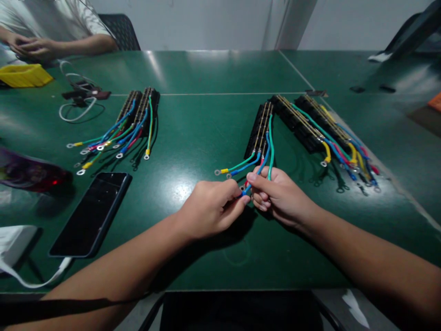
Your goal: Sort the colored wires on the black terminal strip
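Observation:
In front of me a black terminal block [261, 128] with brass strips lies on the green table, its coloured wires reaching toward me. My left hand [217, 204] pinches the lug end of a blue wire [263, 158]. Just beside it, my right hand [279, 193] is closed round the same blue wire, thumb on top. A green wire [271, 147] runs down into the right hand, where its end is hidden. Another green wire [241, 164] with a yellow-sleeved ring lug and a short blue wire [246, 169] spread out to the left, untouched by the fingers.
More wired terminal blocks lie at right [303, 122] and left [141, 110]. A charging phone [91, 214], a bottle [31, 170] and a white adapter [17, 243] are at left. Across the table sits a person [58, 27] near a yellow bin [25, 76].

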The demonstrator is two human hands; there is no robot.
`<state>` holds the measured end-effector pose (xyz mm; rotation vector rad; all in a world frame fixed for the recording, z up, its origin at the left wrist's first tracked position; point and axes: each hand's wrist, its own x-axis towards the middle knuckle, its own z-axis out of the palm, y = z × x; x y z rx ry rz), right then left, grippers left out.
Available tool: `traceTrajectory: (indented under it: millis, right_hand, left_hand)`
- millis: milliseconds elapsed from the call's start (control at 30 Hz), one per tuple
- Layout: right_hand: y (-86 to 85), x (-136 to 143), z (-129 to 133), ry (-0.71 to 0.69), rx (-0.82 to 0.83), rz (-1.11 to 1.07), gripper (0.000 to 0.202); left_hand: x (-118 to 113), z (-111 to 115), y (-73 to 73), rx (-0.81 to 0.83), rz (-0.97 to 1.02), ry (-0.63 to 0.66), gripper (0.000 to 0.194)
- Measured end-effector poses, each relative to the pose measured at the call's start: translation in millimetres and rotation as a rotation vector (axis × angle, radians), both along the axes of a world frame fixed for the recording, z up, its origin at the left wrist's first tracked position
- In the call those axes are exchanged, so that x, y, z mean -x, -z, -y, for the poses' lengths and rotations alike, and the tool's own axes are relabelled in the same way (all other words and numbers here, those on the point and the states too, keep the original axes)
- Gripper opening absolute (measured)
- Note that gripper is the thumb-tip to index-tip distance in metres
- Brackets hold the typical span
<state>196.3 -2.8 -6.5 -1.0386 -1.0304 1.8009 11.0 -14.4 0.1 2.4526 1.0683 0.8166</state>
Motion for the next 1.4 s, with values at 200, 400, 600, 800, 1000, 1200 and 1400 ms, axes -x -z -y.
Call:
traceTrajectory:
  millis: [200, 400, 600, 800, 1000, 1200, 1400]
  right_hand:
    - [-0.4, 0.1, -0.1, -0.034, -0.005, -0.014, 0.036]
    - [0.8, -1.3, -1.1, -0.046, 0.012, -0.025, 0.033]
    - [1.8, -2.9, -1.4, -0.063, 0.006, -0.008, 0.031]
    - [0.6, -4.1, -2.1, -0.071, 0.016, -0.008, 0.03]
    - [-0.6, -3.1, -2.4, -0.07, 0.018, -0.002, 0.03]
    - [-0.1, -3.5, -2.1, -0.062, 0.011, -0.005, 0.031]
    - [-1.4, -3.2, -1.9, -0.045, 0.012, 0.011, 0.032]
  left_hand:
    - [0.1, 0.1, 1.2, -0.023, -0.086, -0.001, 0.025]
    - [-0.6, -3.0, 7.9, -0.182, -0.03, 0.018, 0.019]
    - [-2.5, -4.5, 6.7, -0.189, -0.054, 0.03, 0.023]
    - [-4.1, -5.6, 10.1, -0.213, -0.009, 0.026, 0.018]
    - [-4.3, -4.9, 8.4, -0.217, -0.052, 0.013, 0.023]
    - [-4.6, -5.6, 11.0, -0.261, -0.006, 0.006, 0.021]
    - [-4.7, -7.1, 10.1, -0.236, -0.056, 0.009, 0.028]
